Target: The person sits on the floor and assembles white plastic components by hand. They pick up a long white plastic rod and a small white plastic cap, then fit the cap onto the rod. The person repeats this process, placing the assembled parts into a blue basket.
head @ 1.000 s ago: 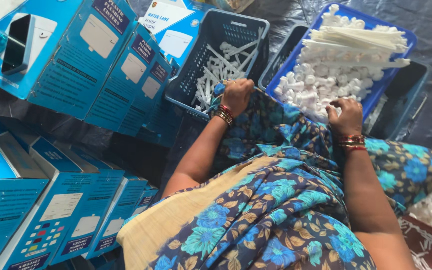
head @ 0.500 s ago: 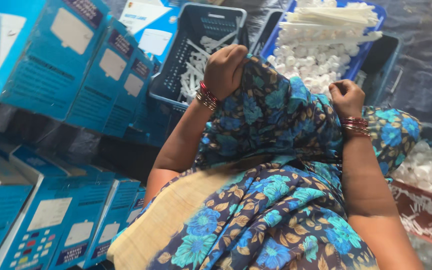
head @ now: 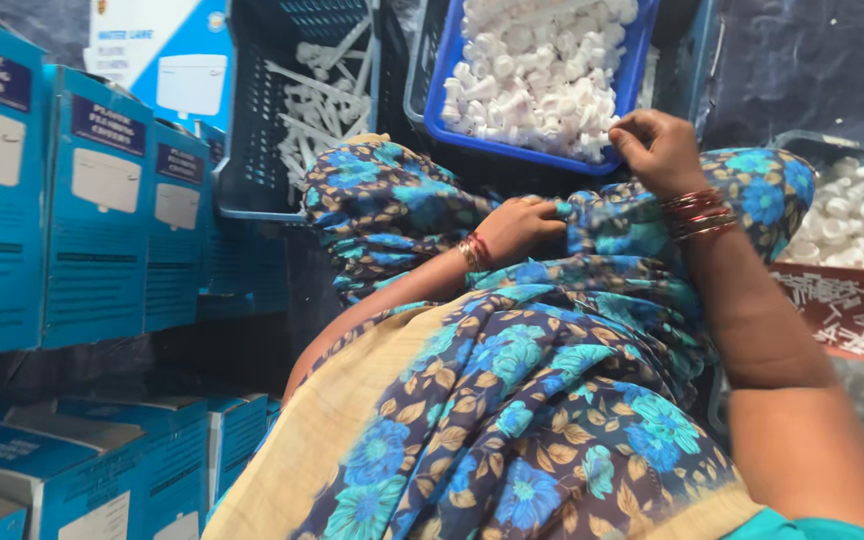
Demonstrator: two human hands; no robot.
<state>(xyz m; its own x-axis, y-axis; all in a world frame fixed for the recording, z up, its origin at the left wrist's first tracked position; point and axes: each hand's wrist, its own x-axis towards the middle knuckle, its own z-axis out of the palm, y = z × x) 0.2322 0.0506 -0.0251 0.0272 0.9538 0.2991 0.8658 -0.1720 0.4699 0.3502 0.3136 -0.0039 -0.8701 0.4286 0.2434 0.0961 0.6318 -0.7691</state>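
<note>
Your hands sit near the middle of the frame, both on the dark floral cloth (head: 552, 400) draped over your lap. Your left hand (head: 520, 228) lies curled against a fold of that cloth, fingers bent in as if gathering it; whether it truly grips the fabric I cannot tell from this angle. Your right hand (head: 657, 150), higher and to the right, has its fingertips pinched together at the lower edge of the blue tray (head: 542, 150), possibly on one small white piece, though the pinch hides whatever is there.

That tray, at the upper centre, is heaped with small white plastic caps (head: 537, 70). To work cleanly here, pinch one cap at a time from the near edge of the heap, lift it clear of the rim, and keep the cloth flat so that nothing rolls into the folds.

Left of the tray stands a dark blue crate (head: 252, 190) holding long white plastic sticks (head: 317, 95). At the right edge a reddish tray (head: 822, 320) carries small white pins, with another heap of white caps behind it. Blue cartons (head: 102, 220) are stacked along the left side and lower left. No tabletop shows; a dark sheet hangs at the upper right.
</note>
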